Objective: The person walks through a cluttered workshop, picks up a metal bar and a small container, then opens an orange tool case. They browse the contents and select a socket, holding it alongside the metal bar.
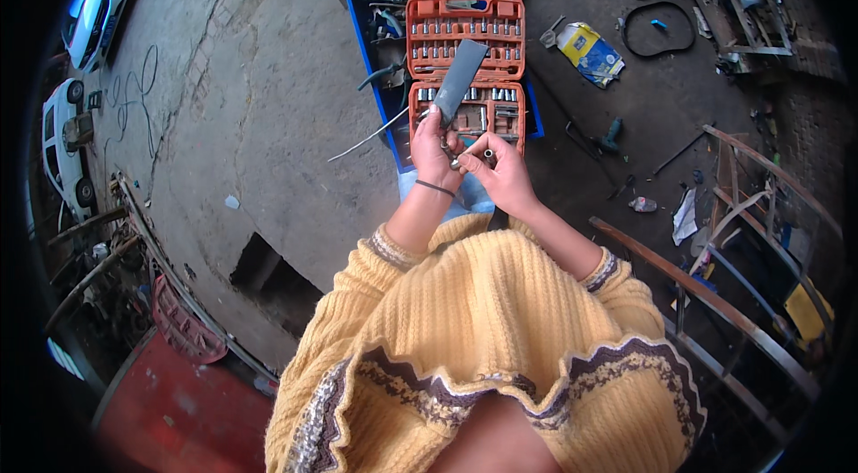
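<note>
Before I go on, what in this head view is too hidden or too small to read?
- Left hand: it holds a flat grey strip; the strip's lower end is hidden in the fingers.
- Right hand: pinches a small metal socket; too small to tell its size.
- Orange socket case: middle rows covered by the strip, near edge by both hands.
- Blue bin under the case: its far end is cut off by the top edge.
</note>
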